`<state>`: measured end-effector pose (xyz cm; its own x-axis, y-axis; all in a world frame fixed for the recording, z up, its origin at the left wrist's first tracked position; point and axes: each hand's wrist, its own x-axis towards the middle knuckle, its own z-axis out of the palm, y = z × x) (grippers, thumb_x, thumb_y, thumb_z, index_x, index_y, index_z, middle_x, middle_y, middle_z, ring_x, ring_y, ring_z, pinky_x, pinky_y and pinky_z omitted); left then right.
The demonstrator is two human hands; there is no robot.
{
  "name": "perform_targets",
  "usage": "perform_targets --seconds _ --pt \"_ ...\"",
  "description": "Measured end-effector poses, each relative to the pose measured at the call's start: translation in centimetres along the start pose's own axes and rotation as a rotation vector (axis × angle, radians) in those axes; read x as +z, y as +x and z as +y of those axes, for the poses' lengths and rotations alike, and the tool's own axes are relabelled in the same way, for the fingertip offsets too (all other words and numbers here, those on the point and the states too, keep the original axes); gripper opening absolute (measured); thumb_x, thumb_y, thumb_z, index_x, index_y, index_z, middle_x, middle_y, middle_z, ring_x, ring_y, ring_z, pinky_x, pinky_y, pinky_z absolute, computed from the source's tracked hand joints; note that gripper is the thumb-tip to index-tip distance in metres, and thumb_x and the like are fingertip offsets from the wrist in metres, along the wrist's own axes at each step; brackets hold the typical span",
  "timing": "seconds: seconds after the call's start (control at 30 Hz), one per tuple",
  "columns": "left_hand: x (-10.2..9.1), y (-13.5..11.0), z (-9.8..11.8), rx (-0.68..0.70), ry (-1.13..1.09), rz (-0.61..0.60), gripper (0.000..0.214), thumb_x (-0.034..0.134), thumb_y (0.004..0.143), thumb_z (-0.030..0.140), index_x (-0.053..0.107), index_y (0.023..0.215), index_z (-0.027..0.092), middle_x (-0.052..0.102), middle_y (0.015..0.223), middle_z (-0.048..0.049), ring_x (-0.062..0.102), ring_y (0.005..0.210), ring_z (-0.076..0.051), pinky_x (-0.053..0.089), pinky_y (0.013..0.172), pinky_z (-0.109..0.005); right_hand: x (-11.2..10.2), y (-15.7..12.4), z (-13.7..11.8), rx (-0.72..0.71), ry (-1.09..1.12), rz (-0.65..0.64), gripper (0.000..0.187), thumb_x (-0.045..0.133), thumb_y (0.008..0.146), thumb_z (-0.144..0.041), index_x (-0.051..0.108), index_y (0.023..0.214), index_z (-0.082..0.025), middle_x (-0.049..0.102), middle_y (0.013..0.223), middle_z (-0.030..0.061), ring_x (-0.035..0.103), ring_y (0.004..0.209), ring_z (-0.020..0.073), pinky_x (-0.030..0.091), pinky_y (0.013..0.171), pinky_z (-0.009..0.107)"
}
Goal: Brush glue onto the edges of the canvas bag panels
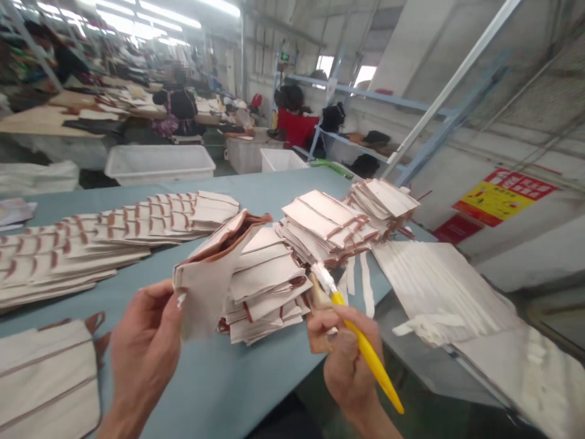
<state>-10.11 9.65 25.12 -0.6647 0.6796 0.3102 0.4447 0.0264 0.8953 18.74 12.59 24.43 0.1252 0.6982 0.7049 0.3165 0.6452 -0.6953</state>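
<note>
My left hand (148, 347) pinches the near edge of a pale folded pouch-like piece (208, 286) with brown edging. The piece is raised and tilted, its brown-lined top gaping. A small white smear shows by the thumb. In my right hand (350, 356) is a yellow-handled brush (365, 347), its white-coated bristles pointing away from me, near the stacks. A tan-brown bit shows beside the right fingers; what it is I cannot tell. Just behind the held piece lies a loose stack of similar pale pieces (265, 286) with brown edges.
Further stacks (324, 219) stand toward the back right of the blue-green table (219, 378). Overlapping rows (114, 231) run along the left, and more pieces (50, 378) lie near left. White strips (439, 292) cover a lower surface at right. White bins (159, 163) stand beyond; a person sits farther back.
</note>
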Motion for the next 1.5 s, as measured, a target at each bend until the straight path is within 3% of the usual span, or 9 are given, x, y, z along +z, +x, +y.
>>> perform_targets --seconds 0.13,0.33,0.53,0.7,0.8,0.97,1.1,1.27,1.5 --pt "-4.0 -4.6 -0.7 -0.106 -0.014 0.091 0.038 0.080 0.088 0.068 0.079 0.103 0.033 0.089 0.093 -0.0014 0.084 0.082 -0.028 0.068 0.071 -0.036 6.3 2.2 -3.0 -0.156 0.110 -0.156 0.025 0.048 0.123 -0.036 0.070 0.137 -0.034 0.090 0.105 0.0058 0.089 0.097 0.0269 0.073 0.092 0.047" --pt "-5.9 -9.5 -3.2 -0.277 -0.149 0.172 0.043 0.081 0.088 0.069 0.075 0.100 0.028 0.085 0.090 -0.0025 0.084 0.085 -0.027 0.074 0.077 -0.036 13.5 -1.9 -6.3 -0.235 0.282 -0.377 0.025 0.047 0.122 -0.025 0.065 0.140 -0.030 0.090 0.098 0.0020 0.089 0.084 0.0202 0.072 0.083 0.034" --pt "-8.7 -11.6 -3.3 -0.390 -0.285 0.157 0.042 0.084 0.089 0.066 0.077 0.104 0.027 0.087 0.098 -0.0037 0.085 0.081 -0.027 0.077 0.077 -0.040 12.6 -8.1 -8.2 -0.275 0.242 -0.474 0.018 0.050 0.121 -0.028 0.065 0.130 -0.031 0.092 0.105 0.0048 0.090 0.084 0.0244 0.071 0.077 0.036" --pt "-10.5 -12.7 -3.2 -0.354 -0.234 0.129 0.034 0.083 0.090 0.063 0.076 0.096 0.030 0.086 0.091 -0.0026 0.085 0.081 -0.029 0.076 0.076 -0.039 12.8 -9.7 -10.2 -0.362 0.034 -0.487 0.011 0.069 0.114 -0.034 0.065 0.123 -0.027 0.093 0.113 0.0116 0.091 0.086 0.0291 0.069 0.073 0.038" --pt "-11.8 -13.7 -2.7 -0.223 -0.103 0.127 0.029 0.076 0.101 0.059 0.076 0.095 0.031 0.086 0.091 -0.0013 0.084 0.081 -0.026 0.073 0.077 -0.036 12.8 -9.4 -10.4 -0.411 0.020 -0.528 0.009 0.060 0.119 -0.030 0.067 0.115 -0.026 0.089 0.090 0.0054 0.084 0.068 0.0235 0.061 0.062 0.032" --pt "-16.1 -13.9 -4.1 0.097 0.248 0.282 0.024 0.072 0.109 0.050 0.078 0.118 0.028 0.088 0.123 -0.0064 0.083 0.118 -0.031 0.065 0.110 -0.046 11.7 -8.7 -10.3 -0.511 0.110 -0.572 0.015 0.057 0.121 -0.024 0.068 0.110 -0.025 0.084 0.080 0.0020 0.078 0.059 0.0185 0.058 0.060 0.029" --pt "-18.5 -13.5 -6.9 0.192 0.296 0.056 0.019 0.068 0.112 0.050 0.074 0.120 0.033 0.087 0.110 0.0011 0.085 0.099 -0.025 0.067 0.092 -0.037 11.0 -8.7 -11.3 -0.510 0.078 -0.605 0.016 0.057 0.122 -0.026 0.067 0.110 -0.025 0.083 0.077 0.0019 0.077 0.057 0.0178 0.057 0.057 0.028" --pt "-18.8 -12.3 -7.7 0.246 0.254 0.131 0.032 0.066 0.114 0.054 0.071 0.133 0.028 0.082 0.128 -0.0068 0.080 0.119 -0.029 0.062 0.110 -0.042 10.6 -8.6 -12.4 -0.532 0.055 -0.657 0.015 0.058 0.121 -0.026 0.069 0.110 -0.025 0.082 0.076 0.0028 0.077 0.060 0.0185 0.058 0.059 0.029" --pt "-18.2 -10.0 -6.0 0.450 0.255 0.003 0.023 0.059 0.119 0.047 0.070 0.125 0.028 0.080 0.110 -0.0022 0.078 0.098 -0.022 0.063 0.092 -0.033 10.5 -7.1 -11.7 -0.579 0.105 -0.721 0.016 0.055 0.123 -0.027 0.068 0.115 -0.025 0.085 0.083 0.0038 0.079 0.064 0.0174 0.059 0.061 0.028"
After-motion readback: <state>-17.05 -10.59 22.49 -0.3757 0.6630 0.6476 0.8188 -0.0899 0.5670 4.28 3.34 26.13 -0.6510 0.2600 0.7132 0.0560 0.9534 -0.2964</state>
